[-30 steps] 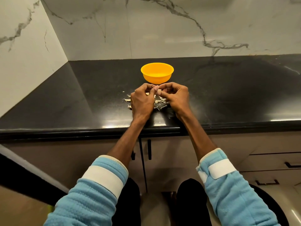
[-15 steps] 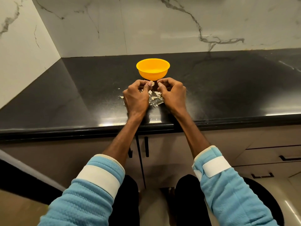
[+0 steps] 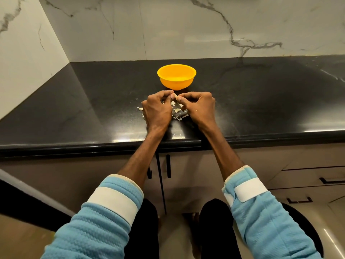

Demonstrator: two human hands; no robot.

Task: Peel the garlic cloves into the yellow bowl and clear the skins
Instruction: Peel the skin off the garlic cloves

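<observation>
- The black desk (image 3: 74,109) fills the middle of the shot, and the yellow bowl (image 3: 176,77) sits upright on it. That bowl is our landmark.
- The left hand (image 3: 157,111) and right hand (image 3: 199,107) are side by side just on the near side of the bowl, fingers curled in, thumbs meeting in the middle.
- Skins (image 3: 177,110) lie scattered on the desk, near side of the bowl, under and between the hands, with a few strays off to the left.
- And there it is: a pale garlic clove (image 3: 175,95) pinched from both sides at the thumb tips, just in front of the bowl's base, close but apart from it.
- The relation that matters: the bowl lies dead ahead of the clove, straight away from the person, and neither hand is clearly nearer. A short forward drop should do it, I'd say.
- The clove's long axis? Too small and too covered to call.
- Anything already in the bowl? Can't tell from here.
</observation>
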